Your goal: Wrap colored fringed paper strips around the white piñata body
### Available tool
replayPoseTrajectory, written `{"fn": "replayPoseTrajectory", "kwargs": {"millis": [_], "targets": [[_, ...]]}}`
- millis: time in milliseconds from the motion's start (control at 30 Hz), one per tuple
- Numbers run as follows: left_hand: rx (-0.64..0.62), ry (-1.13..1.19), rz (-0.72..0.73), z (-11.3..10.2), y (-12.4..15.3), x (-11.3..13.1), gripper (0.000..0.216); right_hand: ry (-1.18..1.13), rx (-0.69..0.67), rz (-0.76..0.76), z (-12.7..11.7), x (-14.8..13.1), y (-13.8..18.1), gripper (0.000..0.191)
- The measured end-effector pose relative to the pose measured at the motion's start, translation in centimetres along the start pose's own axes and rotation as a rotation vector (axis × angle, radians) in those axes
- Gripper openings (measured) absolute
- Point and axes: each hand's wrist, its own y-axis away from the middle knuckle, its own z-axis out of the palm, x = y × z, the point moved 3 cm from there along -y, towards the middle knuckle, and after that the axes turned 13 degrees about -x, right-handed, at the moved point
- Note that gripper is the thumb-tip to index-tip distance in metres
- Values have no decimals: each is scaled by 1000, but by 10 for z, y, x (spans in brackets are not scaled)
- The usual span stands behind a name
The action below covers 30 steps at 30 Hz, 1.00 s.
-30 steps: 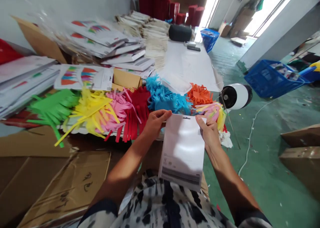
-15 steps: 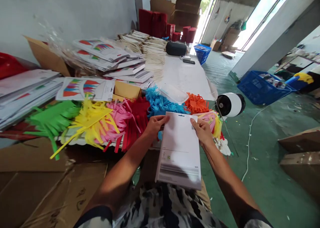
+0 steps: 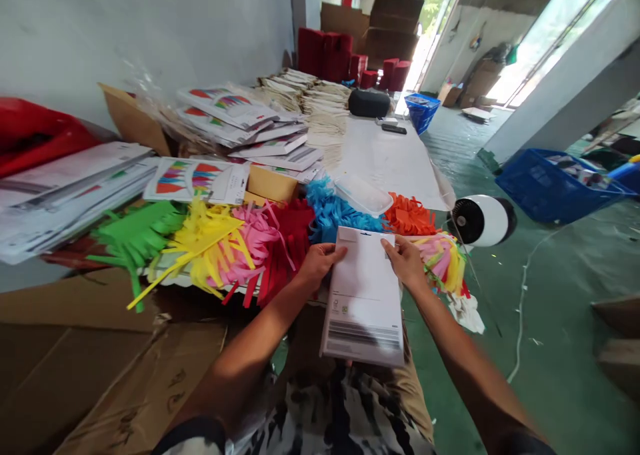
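Observation:
A flat white cardboard package (image 3: 367, 282) with a hang slot at its top edge is held over my lap, its printed grey back facing up. My left hand (image 3: 323, 262) pinches its upper left edge, thumb on top. At the upper right corner my right hand (image 3: 404, 260) grips it the same way. Just beyond it lie bundles of fringed tissue paper: blue (image 3: 327, 212), orange (image 3: 410, 214), dark red (image 3: 287, 242), pink (image 3: 255, 232), yellow (image 3: 207, 242) and green (image 3: 143, 232). Mixed-colour fringe strips (image 3: 445, 258) hang by my right hand.
Printed packages (image 3: 235, 118) are piled at the back left, with more white ones (image 3: 75, 188) stacked nearer. A clear plastic tray (image 3: 364, 195) sits behind the blue fringe. A white fan (image 3: 483, 220) and a blue basket (image 3: 560, 182) stand to the right. Cardboard (image 3: 115, 368) lies lower left.
The camera view has turned slightly left, so the table things appear further right. Both hands keep hold of the package, whose lower edge sits slightly higher in view.

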Motion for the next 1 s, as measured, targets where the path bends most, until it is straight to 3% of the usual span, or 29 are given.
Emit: {"fn": "replayPoseTrajectory", "kwargs": {"millis": [133,300,433,533,600,767,1000], "targets": [[-39,-105,43,-5,-2,10,71,40,-26,-12,-4,-3,-13,60],[-27,-384,59,-18,1,35,44,94,-40,-67,-5,-4,-34,67],[198,-757,93,-56,-7,79,31,342,-12,-69,1,2,-43,72],[422,-1057,70,-92,-27,113,25,537,30,-60,5,0,-38,66],[496,-1218,33,-107,-45,124,23,678,90,-119,5,-9,-29,61],[501,-1466,-79,-116,-76,117,25,877,168,-331,-1,-36,-2,49],[531,-1605,-130,-112,-76,124,47,827,99,-476,5,-55,25,36]]}}
